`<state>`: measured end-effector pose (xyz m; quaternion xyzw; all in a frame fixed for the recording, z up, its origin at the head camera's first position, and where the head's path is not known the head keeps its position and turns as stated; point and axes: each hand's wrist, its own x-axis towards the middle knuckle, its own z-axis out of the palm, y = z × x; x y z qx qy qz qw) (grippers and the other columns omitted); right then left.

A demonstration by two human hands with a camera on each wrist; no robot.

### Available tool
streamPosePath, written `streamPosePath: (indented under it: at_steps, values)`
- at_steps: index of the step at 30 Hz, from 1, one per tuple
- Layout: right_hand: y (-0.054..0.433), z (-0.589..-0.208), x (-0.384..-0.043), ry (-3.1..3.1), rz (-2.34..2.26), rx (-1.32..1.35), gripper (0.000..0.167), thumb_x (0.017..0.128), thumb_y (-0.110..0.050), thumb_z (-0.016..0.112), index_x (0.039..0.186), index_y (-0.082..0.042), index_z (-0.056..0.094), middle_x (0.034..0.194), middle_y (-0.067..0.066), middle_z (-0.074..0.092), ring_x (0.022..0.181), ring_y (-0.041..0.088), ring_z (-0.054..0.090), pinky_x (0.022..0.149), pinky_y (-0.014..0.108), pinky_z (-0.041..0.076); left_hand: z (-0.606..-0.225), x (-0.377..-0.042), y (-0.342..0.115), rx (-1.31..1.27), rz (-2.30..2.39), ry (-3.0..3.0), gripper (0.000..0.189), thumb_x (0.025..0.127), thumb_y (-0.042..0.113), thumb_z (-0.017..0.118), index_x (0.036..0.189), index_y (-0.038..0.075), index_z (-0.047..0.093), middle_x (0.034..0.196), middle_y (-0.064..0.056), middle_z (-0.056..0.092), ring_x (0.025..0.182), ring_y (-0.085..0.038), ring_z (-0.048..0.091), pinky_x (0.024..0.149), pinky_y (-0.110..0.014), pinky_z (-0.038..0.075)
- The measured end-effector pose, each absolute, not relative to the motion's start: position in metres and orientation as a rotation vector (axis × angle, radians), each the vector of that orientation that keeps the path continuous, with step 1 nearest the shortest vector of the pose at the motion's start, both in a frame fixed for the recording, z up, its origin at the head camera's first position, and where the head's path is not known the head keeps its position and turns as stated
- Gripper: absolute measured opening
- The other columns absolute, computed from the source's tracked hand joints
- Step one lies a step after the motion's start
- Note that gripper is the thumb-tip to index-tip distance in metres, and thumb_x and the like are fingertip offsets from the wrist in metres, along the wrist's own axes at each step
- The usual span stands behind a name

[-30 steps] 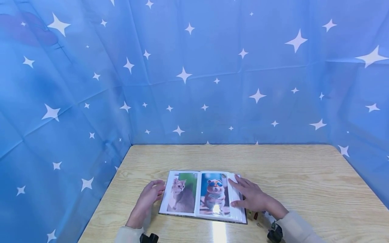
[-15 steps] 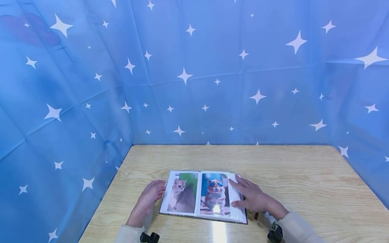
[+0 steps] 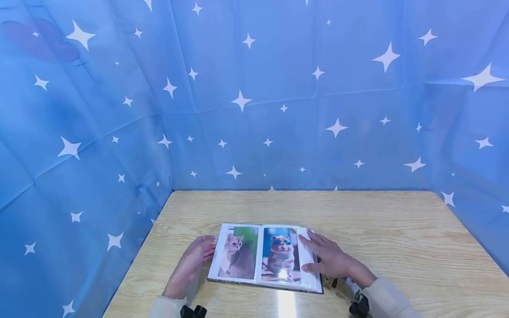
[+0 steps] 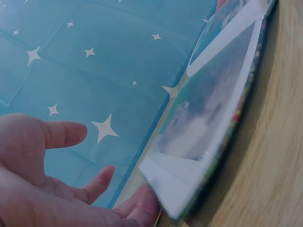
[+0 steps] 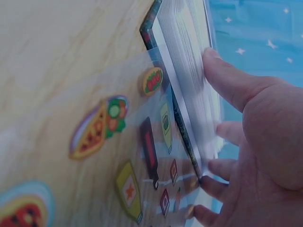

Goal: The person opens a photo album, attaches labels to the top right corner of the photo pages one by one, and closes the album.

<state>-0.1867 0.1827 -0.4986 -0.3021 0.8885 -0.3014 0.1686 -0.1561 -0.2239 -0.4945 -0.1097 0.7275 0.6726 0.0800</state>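
Note:
A photo album (image 3: 258,258) lies open on the table, a cat photo (image 3: 237,254) on its left page and a hamster in sunglasses (image 3: 281,256) on its right. My left hand (image 3: 193,260) is beside the left edge; in the left wrist view, its fingertips (image 4: 144,203) are right at the album's corner and the thumb is apart from it. Spread over the right page margin, my right hand (image 3: 328,256) rests with thumb and fingers at the edge of the page stack (image 5: 184,61). Nothing is gripped by either hand.
A clear sheet of food stickers (image 5: 99,127) lies on the table by the album's right side, partly under my right forearm. Behind the wooden table (image 3: 377,221) hangs a blue curtain (image 3: 278,88) with white stars, which also runs along both sides.

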Motion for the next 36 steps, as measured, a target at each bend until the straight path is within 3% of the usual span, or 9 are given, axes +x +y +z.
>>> streamPosePath:
  at_steps: [8,23,36]
  values:
    - [0.183,-0.498,-0.187,2.520,-0.854,-0.842,0.082,0.096,-0.044,0.061,0.157,-0.005,0.024,0.161,0.030,0.010,0.146,0.053,0.010,0.103,0.080,0.016,-0.491,-0.156,-0.224,-0.296,2.102,2.173,0.050,0.100,0.022,0.057,0.141,0.001,0.039,0.123,-0.019,0.063,0.108,-0.027,0.063,0.085,-0.035,0.050]
    - [0.182,-0.499,-0.187,2.532,-0.853,-0.829,0.082,0.095,-0.046,0.062,0.157,-0.007,0.024,0.161,0.029,0.011,0.146,0.052,0.010,0.104,0.078,0.015,-0.479,-0.157,-0.208,-0.230,2.253,2.156,0.046,0.096,0.006,0.059,0.138,0.001,0.044,0.133,-0.021,0.053,0.106,-0.015,0.056,0.082,-0.024,0.046]
    - [0.182,-0.500,-0.187,2.538,-0.851,-0.840,0.082,0.096,-0.045,0.061,0.157,-0.005,0.024,0.161,0.031,0.012,0.145,0.053,0.011,0.103,0.079,0.016,-0.471,-0.154,-0.200,-0.088,2.325,2.018,0.059,0.093,0.002,0.062,0.147,0.008,0.039,0.138,-0.020,0.050,0.108,-0.020,0.060,0.087,-0.028,0.052]
